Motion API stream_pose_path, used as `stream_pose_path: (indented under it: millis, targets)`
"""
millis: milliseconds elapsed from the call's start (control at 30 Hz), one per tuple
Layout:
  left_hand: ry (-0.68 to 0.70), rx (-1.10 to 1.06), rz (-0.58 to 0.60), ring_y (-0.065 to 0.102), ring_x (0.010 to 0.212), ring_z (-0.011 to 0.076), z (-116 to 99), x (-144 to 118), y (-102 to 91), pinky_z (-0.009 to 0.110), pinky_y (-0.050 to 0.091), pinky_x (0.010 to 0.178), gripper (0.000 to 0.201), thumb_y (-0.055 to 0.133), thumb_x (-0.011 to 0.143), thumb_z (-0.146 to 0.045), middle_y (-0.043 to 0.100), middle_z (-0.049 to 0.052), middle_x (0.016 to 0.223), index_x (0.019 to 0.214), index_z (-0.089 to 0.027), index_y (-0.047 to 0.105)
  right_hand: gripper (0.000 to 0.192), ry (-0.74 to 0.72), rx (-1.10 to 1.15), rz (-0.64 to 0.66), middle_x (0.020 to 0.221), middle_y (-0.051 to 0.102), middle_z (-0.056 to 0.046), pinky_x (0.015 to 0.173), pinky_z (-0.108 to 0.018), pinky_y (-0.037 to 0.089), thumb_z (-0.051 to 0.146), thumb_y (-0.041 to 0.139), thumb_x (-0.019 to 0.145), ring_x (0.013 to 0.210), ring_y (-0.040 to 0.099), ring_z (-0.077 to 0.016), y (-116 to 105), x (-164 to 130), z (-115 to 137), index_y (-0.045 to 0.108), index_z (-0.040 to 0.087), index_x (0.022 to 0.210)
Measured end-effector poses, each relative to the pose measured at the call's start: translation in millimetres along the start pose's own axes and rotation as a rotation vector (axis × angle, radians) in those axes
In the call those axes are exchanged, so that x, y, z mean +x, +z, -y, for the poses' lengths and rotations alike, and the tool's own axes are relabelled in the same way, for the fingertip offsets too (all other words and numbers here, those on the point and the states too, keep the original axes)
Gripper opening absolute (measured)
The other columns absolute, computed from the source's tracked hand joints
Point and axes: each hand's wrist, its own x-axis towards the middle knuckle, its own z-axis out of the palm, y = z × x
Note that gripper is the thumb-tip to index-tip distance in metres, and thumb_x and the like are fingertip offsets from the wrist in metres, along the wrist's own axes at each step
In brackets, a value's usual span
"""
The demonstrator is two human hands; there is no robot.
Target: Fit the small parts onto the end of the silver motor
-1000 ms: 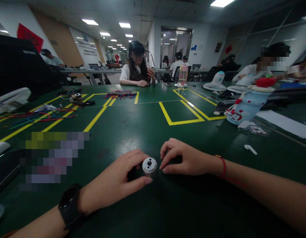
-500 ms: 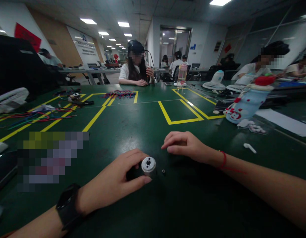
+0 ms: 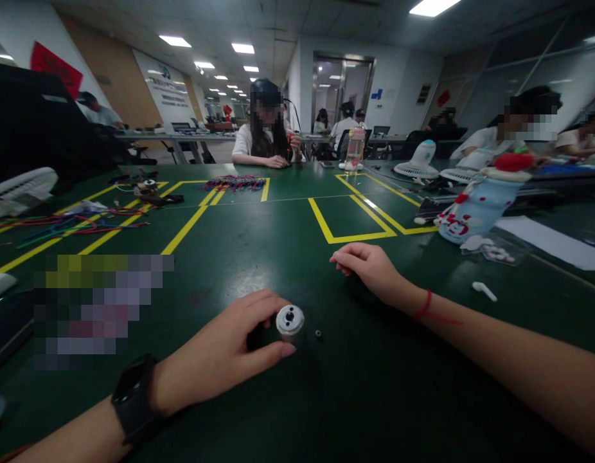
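Note:
My left hand (image 3: 239, 334) is curled around a small silver motor (image 3: 290, 321) standing upright on the green table. Its thumb lies along the near side and its fingers are on the far side. The motor's top has a dark centre and small dark holes. Just right of the motor lies a tiny dark metal piece (image 3: 319, 335), touched by neither hand. Farther right and back, my right hand (image 3: 367, 265) is held over the table with thumb and fingers drawn together. Whether anything is between those fingertips is hidden.
Coloured wires (image 3: 85, 222) lie at the left, with more wires (image 3: 234, 183) farther back. A blue bottle (image 3: 480, 202), a bag of small white pieces (image 3: 493, 247) and a white earbud (image 3: 484, 291) are at the right. Across the table sits a person (image 3: 266, 135).
My right hand has shifted slightly right and back, and its spread fingers have drawn together. My left hand stays around the motor, and the tiny metal piece has not moved.

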Motion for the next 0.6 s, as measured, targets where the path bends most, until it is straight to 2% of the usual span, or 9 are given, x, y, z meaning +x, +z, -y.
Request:
stream_pose_path:
  millis: [133,233,333,400,500,600]
  targets:
    - [-0.002,-0.007,0.002,0.052,0.089,0.0196,-1,-1,-0.5,0.032,0.042,0.075,0.018,0.057,0.090,-0.036,0.057,0.000,0.102,0.106,-0.027,0.052,0.021,-0.048,-0.134,0.097,0.076,0.063,-0.003,0.063,-0.028,0.041,0.034,0.059,0.084,0.068,0.054,-0.0132,1,-5,8,0.068,0.015,0.083]
    - [-0.001,-0.004,-0.002,0.052,0.089,0.0193,0,-1,-0.6,0.032,0.042,0.076,0.018,0.057,0.090,-0.035,0.057,0.000,0.101,0.105,-0.026,0.052,0.016,-0.099,-0.208,0.255,0.079,0.064,-0.003,0.065,-0.028,0.042,0.031,0.067,0.078,0.070,0.055,-0.0136,1,-10,16,0.069,0.016,0.083]
    - [0.005,-0.012,-0.006,0.052,0.089,0.0187,0,1,-0.7,0.032,0.042,0.076,0.018,0.058,0.090,-0.035,0.057,-0.001,0.101,0.105,-0.026,0.053,0.021,-0.264,-0.346,0.479,0.089,0.064,-0.003,0.078,-0.031,0.041,0.031,0.076,0.070,0.083,0.056,-0.0157,2,-17,24,0.070,0.019,0.087]
    - [0.011,-0.020,-0.003,0.053,0.090,0.0183,1,1,-0.7,0.031,0.043,0.077,0.018,0.058,0.090,-0.034,0.057,-0.001,0.101,0.105,-0.026,0.053,0.026,-0.382,-0.462,0.563,0.095,0.062,-0.003,0.085,-0.034,0.038,0.034,0.076,0.071,0.091,0.055,-0.0170,4,-20,27,0.070,0.021,0.092]
    - [0.019,-0.023,-0.006,0.053,0.091,0.0184,2,1,-0.9,0.031,0.043,0.079,0.018,0.059,0.090,-0.033,0.057,-0.001,0.103,0.106,-0.026,0.053,0.016,-0.435,-0.533,0.579,0.097,0.059,-0.002,0.086,-0.034,0.036,0.034,0.073,0.075,0.092,0.054,-0.0164,11,-24,28,0.071,0.023,0.088]
    - [0.024,-0.016,-0.018,0.053,0.092,0.0193,2,-1,-1.4,0.032,0.043,0.080,0.018,0.059,0.089,-0.032,0.058,0.000,0.103,0.105,-0.025,0.054,0.013,-0.436,-0.499,0.571,0.099,0.059,-0.002,0.087,-0.033,0.036,0.029,0.071,0.078,0.093,0.055,-0.0154,17,-25,30,0.070,0.022,0.089]
